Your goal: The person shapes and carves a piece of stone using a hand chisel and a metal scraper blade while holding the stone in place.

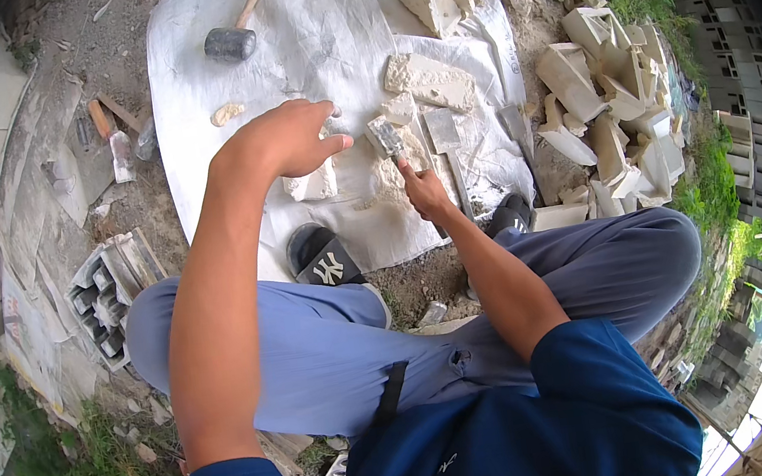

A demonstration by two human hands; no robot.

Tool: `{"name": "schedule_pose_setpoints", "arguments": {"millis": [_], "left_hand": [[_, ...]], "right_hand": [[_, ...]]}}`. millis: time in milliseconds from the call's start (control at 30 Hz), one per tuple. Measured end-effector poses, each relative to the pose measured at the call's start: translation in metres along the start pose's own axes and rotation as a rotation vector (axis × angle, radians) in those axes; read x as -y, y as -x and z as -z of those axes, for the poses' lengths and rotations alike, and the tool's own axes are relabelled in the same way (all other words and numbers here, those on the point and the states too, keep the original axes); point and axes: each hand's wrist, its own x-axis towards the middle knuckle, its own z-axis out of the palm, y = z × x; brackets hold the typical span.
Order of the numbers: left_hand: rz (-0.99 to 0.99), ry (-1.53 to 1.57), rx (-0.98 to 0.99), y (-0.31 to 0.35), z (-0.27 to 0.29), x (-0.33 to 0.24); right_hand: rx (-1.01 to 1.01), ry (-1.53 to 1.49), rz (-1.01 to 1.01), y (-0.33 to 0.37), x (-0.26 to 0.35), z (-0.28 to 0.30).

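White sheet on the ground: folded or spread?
Spread: the sheet lies open, wrinkled, with a mallet and a pale slab on it.

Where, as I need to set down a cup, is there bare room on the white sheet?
Mainly between the mallet and the broken block on the far part of the sheet, and left of the pale lump. Crowded around the right hand: its tool, a long slab and powder.

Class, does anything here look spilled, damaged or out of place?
Yes. Pale crumbs are strewn over the white sheet beside the right hand, looking spilled. To the sheet's right, pale pieces lie in a jumbled heap; many look broken, with uneven edges.
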Motion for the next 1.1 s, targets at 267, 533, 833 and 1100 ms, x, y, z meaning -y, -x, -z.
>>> {"name": "schedule_pose_setpoints", "arguments": {"millis": [267, 533, 833, 1100], "left_hand": [[0.028, -0.012, 0.09, -0.021, -0.008, -0.018], [-0.011, -0.052, -0.045, -0.045, -0.051, -0.011], [-0.055, -0.054, -0.22, -0.097, -0.143, -0.018], [-0.153, -0.008, -0.344, -0.105, -0.229, -0.07]], "right_hand": [[-0.19, -0.113, 0.067, 0.011, -0.065, -0.001], [-0.439, 0.026, 0.222, 0.032, -0.054, 0.03], [-0.508, 0.445, 0.373, -0.025, -0.018, 0.167], [-0.574, 0.552, 0.588, -0.037, -0.062, 0.158]]}}
